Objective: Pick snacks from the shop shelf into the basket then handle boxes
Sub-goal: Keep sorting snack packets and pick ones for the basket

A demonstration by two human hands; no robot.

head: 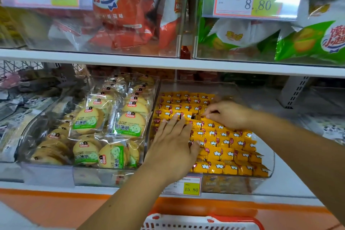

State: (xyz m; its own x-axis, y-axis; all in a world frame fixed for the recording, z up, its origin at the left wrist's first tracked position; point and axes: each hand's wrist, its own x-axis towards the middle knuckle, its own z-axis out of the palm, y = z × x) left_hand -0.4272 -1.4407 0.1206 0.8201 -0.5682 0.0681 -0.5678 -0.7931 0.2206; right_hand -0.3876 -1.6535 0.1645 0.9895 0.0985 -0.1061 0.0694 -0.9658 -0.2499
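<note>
Clear plastic bin of round biscuits in green-labelled wrappers: untouched, far left. Left hand lies flat, fingers straight, pressing on the small yellow wrapped snack packets in their clear bin. Right hand, fingers curled, pinches one packet mid-row. Step: picking snacks. Next, probably: lift it clear without dragging neighbours, then drop into the white-and-red plastic basket below.

The basket is cut off by the bottom edge. The left hand hides some yellow snacks, and its wrist covers part of the price tag. Whether the fingers of the right hand pinch a snack cannot be told.
</note>
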